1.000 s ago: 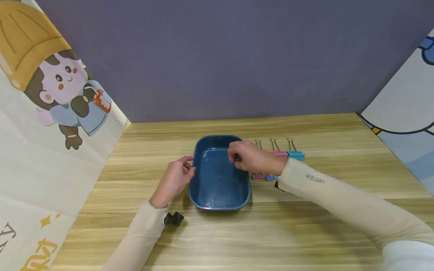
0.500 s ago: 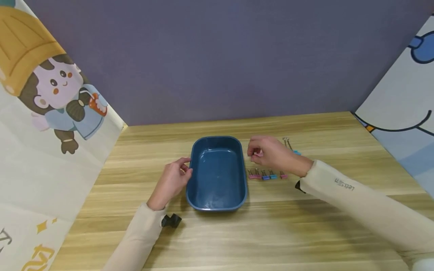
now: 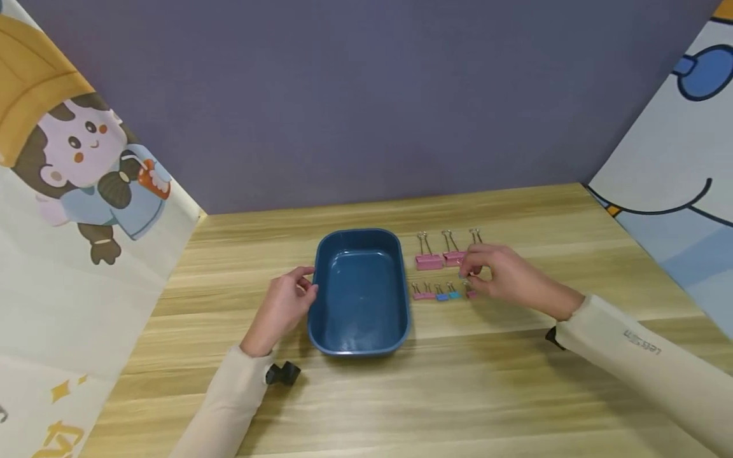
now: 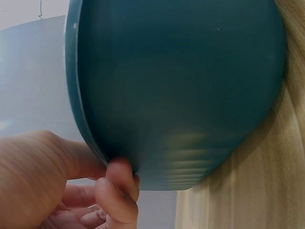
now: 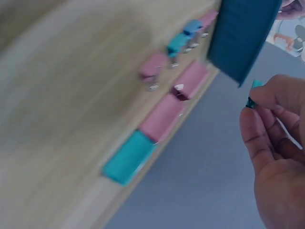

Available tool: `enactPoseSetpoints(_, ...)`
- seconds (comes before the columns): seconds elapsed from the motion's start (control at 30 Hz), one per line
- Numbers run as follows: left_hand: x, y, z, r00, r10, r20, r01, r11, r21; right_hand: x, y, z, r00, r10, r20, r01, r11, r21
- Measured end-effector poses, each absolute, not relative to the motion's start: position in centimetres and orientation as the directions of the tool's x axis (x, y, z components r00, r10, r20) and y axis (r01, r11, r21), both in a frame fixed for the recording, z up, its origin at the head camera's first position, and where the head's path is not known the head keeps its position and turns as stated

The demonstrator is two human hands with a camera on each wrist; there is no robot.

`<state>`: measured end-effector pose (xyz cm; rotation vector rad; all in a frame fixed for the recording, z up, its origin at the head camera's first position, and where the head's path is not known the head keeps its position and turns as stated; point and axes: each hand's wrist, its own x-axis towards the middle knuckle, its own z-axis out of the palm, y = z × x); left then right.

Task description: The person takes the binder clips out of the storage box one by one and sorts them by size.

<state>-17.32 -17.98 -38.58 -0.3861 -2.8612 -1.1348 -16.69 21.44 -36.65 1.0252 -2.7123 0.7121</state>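
My left hand point(image 3: 282, 305) pinches the left rim of a deep blue plastic tray point(image 3: 408, 318), thumb and finger on either side of the edge in the left wrist view. Inside the tray only its bare bottom shows. Over the binder clips to the right, my right hand point(image 3: 504, 280) pinches a small teal binder clip point(image 5: 256, 85) between thumb and fingertip. Below that hand lie several small clips in a row, among them a blue clip point(image 3: 441, 296) and a pink clip point(image 3: 470, 294). Behind them are two large pink clips point(image 3: 429, 261) and a large teal clip point(image 5: 128, 156).
Everything rests on a wood-grain table point(image 3: 366, 407). A grey-purple panel point(image 3: 366, 108) stands along the back edge. Printed cloths with cartoon figures hang at the left point(image 3: 86, 159) and right. In the small row, a gap separates the teal clip from the rightmost pink one.
My right hand has moved from above the tray's right side rightward to the clips, uncovering both large pink clips. The left hand stays at the tray's rim. The head view has shifted slightly.
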Motion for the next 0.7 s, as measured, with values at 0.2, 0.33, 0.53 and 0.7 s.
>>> enactPoseSetpoints(0.2, -17.2, -18.6, -38.2, -0.97, 0.21, 0.123, 0.237, 0.706, 0.667, -15.9, 23.5, -38.3, -0.765, -0.568, 0.304, -0.644, 0.66, -0.388)
enactPoseSetpoints(0.33, -17.0, -19.0, -38.1, -0.97, 0.204, 0.134, 0.24, 0.704, 0.668, -15.9, 24.4, -39.3, -0.773, -0.563, 0.292, -0.633, 0.666, -0.394)
enactPoseSetpoints(0.53, -16.9, -19.1, -38.1, -0.971, 0.2, 0.135, 0.238, 0.713, 0.66, -16.2, 25.1, -40.6, -0.798, -0.558, 0.228, -0.598, 0.686, -0.415)
enactPoseSetpoints(0.7, -16.8, -19.0, -38.1, -0.972, 0.205, 0.112, 0.226, 0.717, 0.66, -16.4, 25.4, -41.2, -0.815, -0.551, 0.18, -0.569, 0.704, -0.424)
